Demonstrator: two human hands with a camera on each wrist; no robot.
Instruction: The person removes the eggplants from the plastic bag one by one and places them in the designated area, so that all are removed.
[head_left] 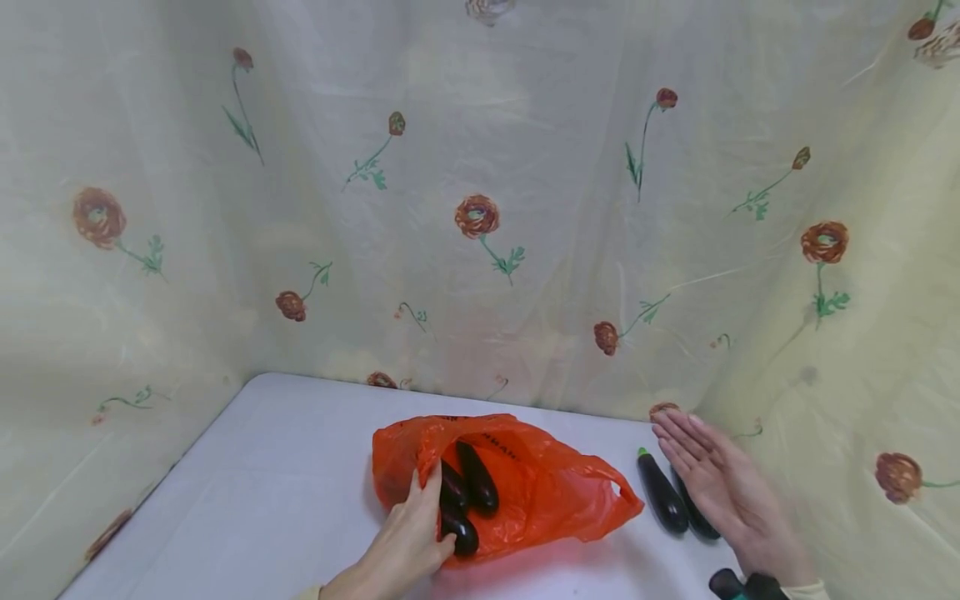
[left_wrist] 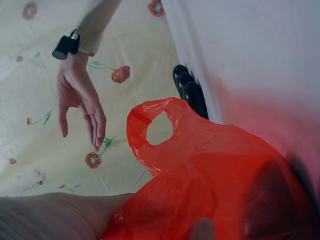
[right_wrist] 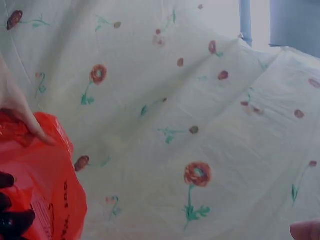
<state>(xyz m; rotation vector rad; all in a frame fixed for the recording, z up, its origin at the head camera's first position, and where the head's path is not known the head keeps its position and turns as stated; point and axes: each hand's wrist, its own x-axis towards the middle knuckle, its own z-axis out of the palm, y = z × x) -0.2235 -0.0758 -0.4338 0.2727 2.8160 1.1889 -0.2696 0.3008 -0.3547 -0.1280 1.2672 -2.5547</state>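
An orange-red plastic bag (head_left: 547, 492) lies on its side with its mouth facing me. Dark eggplants (head_left: 478, 479) show inside it. My left hand (head_left: 401, 537) grips the left edge of the bag's mouth, close to the eggplants; part of its fingers is hidden by the film. To the right of the bag, more eggplants (head_left: 662, 493) lie side by side on the table, one partly covered by my right hand (head_left: 723, 492). That hand is held above them, fingers straight, holding nothing. In the left wrist view the right hand (left_wrist: 82, 95) hangs apart from the bag's looped handle (left_wrist: 137, 127).
The white table (head_left: 300, 467) reaches back to a flower-printed curtain (head_left: 480, 292), which also encloses the left and right sides. A dark wrist device (head_left: 742, 583) sits on the right wrist.
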